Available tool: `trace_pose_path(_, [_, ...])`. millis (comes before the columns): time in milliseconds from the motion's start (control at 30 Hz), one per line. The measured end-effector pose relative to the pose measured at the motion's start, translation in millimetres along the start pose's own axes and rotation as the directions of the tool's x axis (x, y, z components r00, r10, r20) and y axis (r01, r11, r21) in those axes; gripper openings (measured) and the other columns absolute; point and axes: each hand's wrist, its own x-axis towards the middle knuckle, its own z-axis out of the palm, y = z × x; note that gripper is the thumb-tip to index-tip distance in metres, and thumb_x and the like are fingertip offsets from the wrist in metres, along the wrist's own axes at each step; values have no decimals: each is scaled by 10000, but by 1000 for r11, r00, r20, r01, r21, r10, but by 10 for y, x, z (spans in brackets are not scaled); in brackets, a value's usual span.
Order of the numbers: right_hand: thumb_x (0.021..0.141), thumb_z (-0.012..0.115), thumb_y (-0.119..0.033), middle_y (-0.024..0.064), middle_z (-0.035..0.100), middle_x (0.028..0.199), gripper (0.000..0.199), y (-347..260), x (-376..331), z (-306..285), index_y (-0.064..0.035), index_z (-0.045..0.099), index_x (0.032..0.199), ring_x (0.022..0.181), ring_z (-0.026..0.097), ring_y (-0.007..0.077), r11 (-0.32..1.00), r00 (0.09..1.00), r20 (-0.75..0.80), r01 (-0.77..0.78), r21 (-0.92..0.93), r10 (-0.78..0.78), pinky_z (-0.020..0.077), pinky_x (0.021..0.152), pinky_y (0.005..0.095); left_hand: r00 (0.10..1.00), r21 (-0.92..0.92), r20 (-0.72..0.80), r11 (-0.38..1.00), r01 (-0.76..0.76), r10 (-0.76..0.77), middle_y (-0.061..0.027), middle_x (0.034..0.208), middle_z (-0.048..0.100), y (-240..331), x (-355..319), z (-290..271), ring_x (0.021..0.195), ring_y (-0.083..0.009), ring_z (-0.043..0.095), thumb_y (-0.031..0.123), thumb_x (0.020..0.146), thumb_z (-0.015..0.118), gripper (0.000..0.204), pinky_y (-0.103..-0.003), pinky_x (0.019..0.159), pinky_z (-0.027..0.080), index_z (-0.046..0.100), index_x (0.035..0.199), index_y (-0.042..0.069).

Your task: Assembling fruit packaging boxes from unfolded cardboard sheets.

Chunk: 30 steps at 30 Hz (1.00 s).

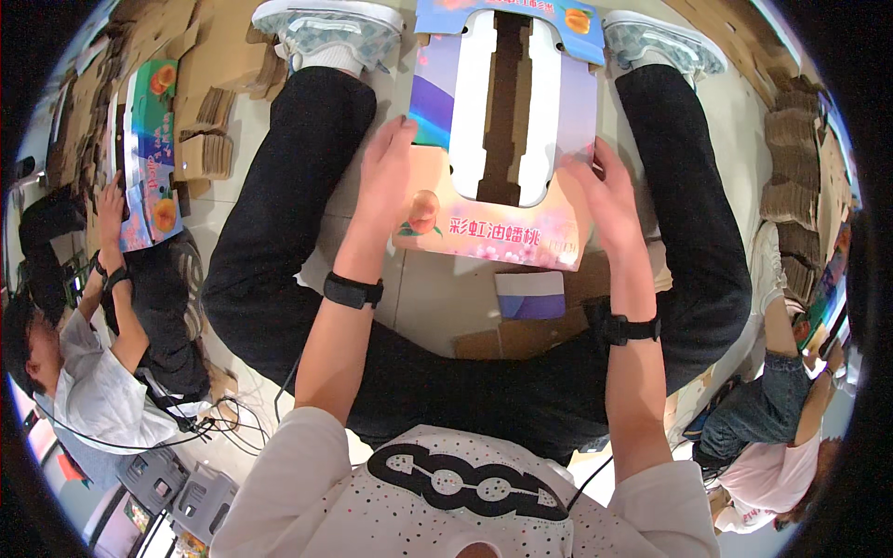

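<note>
Between my knees stands a printed fruit carton (433, 177), peach-coloured on the near side, with purple and blue further off and peaches pictured on it. White flaps (470, 112) fold in over its top, leaving a long gap through which brown cardboard shows. My left hand (386, 172) grips the carton's left side near the front corner, fingers pointing away from me. On the opposite side my right hand (603, 191) holds the right edge, thumb over the top. The fingers under the edges are partly hidden.
A small purple-and-white card piece (530, 295) lies on the floor before me, by brown cardboard (502, 339). Stacks of flattened cardboard (791, 177) stand at right, smaller ones (205, 153) at left. At left a co-worker (112, 372) handles a similar carton (149, 158); another person (772, 446) sits at right.
</note>
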Motion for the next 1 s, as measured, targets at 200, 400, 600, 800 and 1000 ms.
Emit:
trace_pose_path(200, [858, 726, -282, 218, 495, 1390, 749, 104, -14, 16, 52, 394, 1440, 1210, 535, 259, 993, 975, -188, 117, -20, -118, 458, 981, 373, 872, 345, -175, 858, -380, 456, -210, 1368, 518, 114, -122, 126, 1277, -286, 505, 264, 971, 586, 518, -364, 1062, 390, 486, 1345, -80])
trace_pose_path(400, [867, 709, -273, 179, 612, 1231, 648, 114, 37, 97, 56, 454, 1364, 1076, 609, 217, 1000, 996, -87, -1, -23, -1, 480, 924, 330, 951, 526, -152, 837, -152, 268, -197, 1160, 633, -22, -86, 178, 1127, -277, 603, 250, 970, 571, 515, -348, 1000, 428, 474, 1344, -92])
trace_pose_path(600, [852, 725, -265, 154, 632, 1153, 626, 86, 59, 173, 56, 475, 1329, 1008, 618, 189, 1000, 996, -90, 2, -7, -2, 489, 881, 314, 990, 57, 67, 991, -125, 121, -76, 1085, 636, 23, -67, 75, 959, -113, 579, 254, 974, 585, 405, -272, 834, 466, 545, 1236, -53])
trace_pose_path(800, [844, 741, -285, 181, 592, 1248, 708, 4, 11, 129, 77, 444, 1375, 1097, 600, 227, 996, 998, -59, 19, 86, -14, 474, 940, 334, 997, -85, 39, 994, 70, -66, -73, 1083, 623, 38, 4, -33, 1015, -152, 576, 340, 999, 513, 419, -310, 884, 453, 560, 1192, -28])
trace_pose_path(1000, [838, 744, -338, 245, 507, 1383, 816, 27, 26, 132, 82, 387, 1439, 1270, 506, 281, 992, 970, -209, 114, -58, -123, 411, 1045, 369, 990, -69, -63, 989, -129, 125, -174, 1386, 506, 164, -45, -60, 1300, -263, 455, 452, 1045, 321, 627, -409, 1080, 344, 453, 1379, -63])
